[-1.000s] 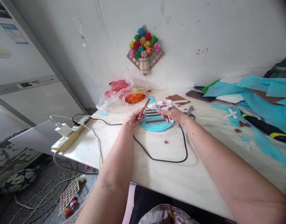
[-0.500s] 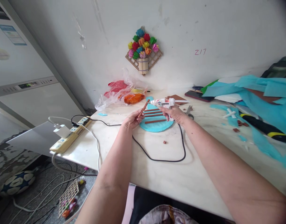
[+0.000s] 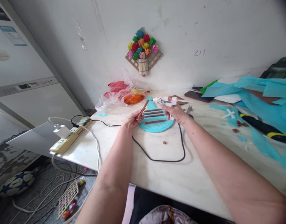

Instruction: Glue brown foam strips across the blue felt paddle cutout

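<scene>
My left hand [image 3: 133, 119] pinches the lower end of a thin brown strip [image 3: 144, 107], which slants up and to the right. In my right hand [image 3: 175, 112] is a white glue gun [image 3: 159, 100] with coloured specks on its barrel and a glue stick out the back. Its nozzle points left, close to the strip's upper end; whether they touch I cannot tell. Beneath both hands lies a round light-blue piece [image 3: 157, 127] with a narrower part at its far side. Several brown strips [image 3: 155, 121] lie across it, roughly parallel.
The gun's black cord [image 3: 154, 160] loops over the table toward a power strip [image 3: 63, 142] at the left edge. Plastic bags [image 3: 124, 91] lie at the back. To the right are scissors [image 3: 189, 112], a phone [image 3: 199, 96], blue scraps [image 3: 257, 102] and a black-and-yellow tool [image 3: 266, 127].
My right hand has drawn the glue gun slightly to the right, its nozzle moving back from the strip's upper end. My left hand and its strip have hardly moved.
</scene>
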`<state>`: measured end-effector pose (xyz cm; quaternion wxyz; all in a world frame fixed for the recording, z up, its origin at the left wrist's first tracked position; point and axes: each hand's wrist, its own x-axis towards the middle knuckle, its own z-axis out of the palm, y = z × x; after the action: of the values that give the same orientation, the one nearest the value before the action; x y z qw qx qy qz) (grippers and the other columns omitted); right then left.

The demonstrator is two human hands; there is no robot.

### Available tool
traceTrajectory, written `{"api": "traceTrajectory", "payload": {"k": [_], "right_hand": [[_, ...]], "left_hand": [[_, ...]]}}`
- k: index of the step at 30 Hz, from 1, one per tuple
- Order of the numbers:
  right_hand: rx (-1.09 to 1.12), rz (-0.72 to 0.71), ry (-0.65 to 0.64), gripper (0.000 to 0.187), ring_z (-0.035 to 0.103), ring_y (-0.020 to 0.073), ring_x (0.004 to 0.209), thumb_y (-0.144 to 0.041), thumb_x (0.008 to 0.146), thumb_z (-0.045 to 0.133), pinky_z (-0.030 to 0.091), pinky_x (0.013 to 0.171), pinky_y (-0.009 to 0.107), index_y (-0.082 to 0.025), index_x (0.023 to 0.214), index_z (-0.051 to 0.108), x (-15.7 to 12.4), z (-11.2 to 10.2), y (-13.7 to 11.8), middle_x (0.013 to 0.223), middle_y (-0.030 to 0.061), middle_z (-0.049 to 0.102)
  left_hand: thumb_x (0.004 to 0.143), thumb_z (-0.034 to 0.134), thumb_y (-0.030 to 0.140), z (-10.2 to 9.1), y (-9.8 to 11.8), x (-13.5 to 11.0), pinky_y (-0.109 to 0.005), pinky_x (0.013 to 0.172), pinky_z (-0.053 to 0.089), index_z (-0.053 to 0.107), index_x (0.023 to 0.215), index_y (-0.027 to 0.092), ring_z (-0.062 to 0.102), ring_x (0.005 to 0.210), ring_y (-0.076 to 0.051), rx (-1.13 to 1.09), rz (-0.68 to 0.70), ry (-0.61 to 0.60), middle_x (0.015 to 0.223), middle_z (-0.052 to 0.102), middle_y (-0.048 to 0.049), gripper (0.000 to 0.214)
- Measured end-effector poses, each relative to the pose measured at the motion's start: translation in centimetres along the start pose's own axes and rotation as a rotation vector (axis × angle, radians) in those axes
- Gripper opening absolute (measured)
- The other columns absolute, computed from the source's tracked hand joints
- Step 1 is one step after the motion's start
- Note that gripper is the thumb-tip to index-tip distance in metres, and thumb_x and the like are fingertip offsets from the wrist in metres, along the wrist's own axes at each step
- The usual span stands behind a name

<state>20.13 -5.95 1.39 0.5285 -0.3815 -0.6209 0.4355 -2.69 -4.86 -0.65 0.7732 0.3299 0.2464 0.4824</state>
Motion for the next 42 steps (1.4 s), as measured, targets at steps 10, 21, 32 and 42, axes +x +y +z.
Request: {"api": "traceTrajectory", "payload": {"k": [10,21,32,42], "right_hand": [[-0.094,0.05,-0.201,0.037,0.041,0.0059,0.031,-0.049,0.062,0.067,0.033,0.028,0.019,-0.015,0.064,0.051,-0.6,1.0,-1.5,0.047,-0.003,0.051],[-0.15,0.061,-0.286,0.037,0.04,0.0046,0.029,-0.047,0.061,0.069,0.03,0.025,0.017,-0.014,0.067,0.053,-1.1,1.6,-2.2,0.046,-0.0037,0.05],[-0.217,0.098,-0.4,0.037,0.042,0.0055,0.03,-0.047,0.063,0.066,0.031,0.027,0.018,-0.012,0.062,0.054,-1.0,1.5,-2.0,0.044,-0.0023,0.05],[-0.297,0.103,-0.392,0.036,0.041,0.0064,0.03,-0.048,0.064,0.065,0.031,0.029,0.019,-0.013,0.062,0.055,-1.0,1.6,-2.0,0.043,-0.0022,0.049]], "left_hand": [[0.078,0.047,0.01,0.4,0.1,0.0,-0.012,0.032,0.029,0.063,0.092,0.013,0.041,0.047,-0.006,-0.008,0.028,0.014,0.061,0.053,-0.0046,0.021],[0.08,0.045,0.008,0.0,-0.1,0.2,-0.007,0.034,0.031,0.059,0.084,0.008,0.044,0.049,-0.004,-0.073,0.037,-0.026,0.062,0.051,-0.0045,0.015],[0.079,0.044,0.004,0.3,-0.1,0.3,-0.007,0.033,0.031,0.057,0.077,0.006,0.041,0.044,-0.003,-0.078,0.043,0.054,0.057,0.046,-0.0012,0.014],[0.074,0.05,0.005,0.9,0.0,0.3,-0.008,0.031,0.028,0.058,0.075,0.004,0.04,0.04,-0.002,0.033,0.083,0.125,0.056,0.049,-0.0012,0.009]]}}
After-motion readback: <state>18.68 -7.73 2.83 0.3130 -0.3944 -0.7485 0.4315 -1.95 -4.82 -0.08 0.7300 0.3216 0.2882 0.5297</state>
